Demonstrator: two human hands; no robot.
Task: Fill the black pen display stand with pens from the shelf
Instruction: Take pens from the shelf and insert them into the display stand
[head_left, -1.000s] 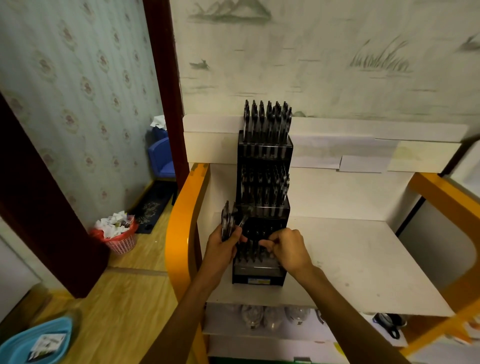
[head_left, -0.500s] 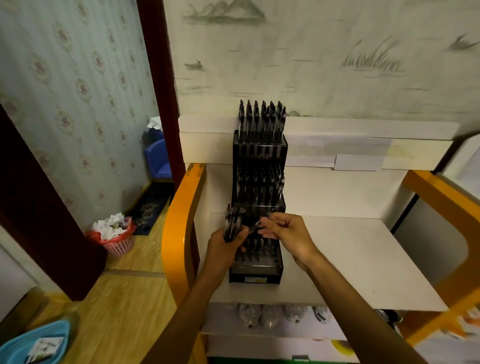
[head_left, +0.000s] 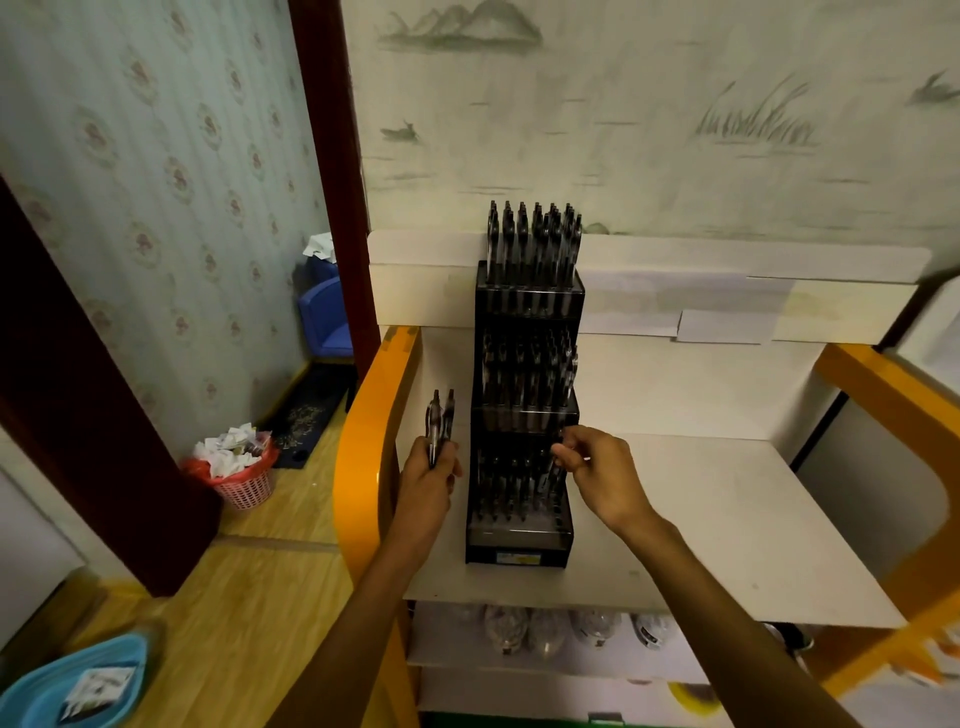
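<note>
The black three-tier pen display stand (head_left: 519, 540) stands on the white shelf (head_left: 727, 519), against its back panel. Pens fill the top and middle tiers, and several stand in the bottom tier. My left hand (head_left: 428, 480) is just left of the stand and grips a small bundle of dark pens (head_left: 439, 423) upright. My right hand (head_left: 597, 470) is at the right side of the bottom tier and pinches one pen (head_left: 553, 475) that slants down into that tier.
The shelf unit has orange curved side frames (head_left: 363, 467). A lower shelf holds several clear bags (head_left: 545, 631). On the wooden floor at left are a pink waste basket (head_left: 244, 480) and a blue basin (head_left: 78, 686). A dark door frame (head_left: 332, 182) is left of the unit.
My left hand has moved away to the left with its bundle. My right hand has taken one pen from the bundle and carried it right and down to the bottom tier.
</note>
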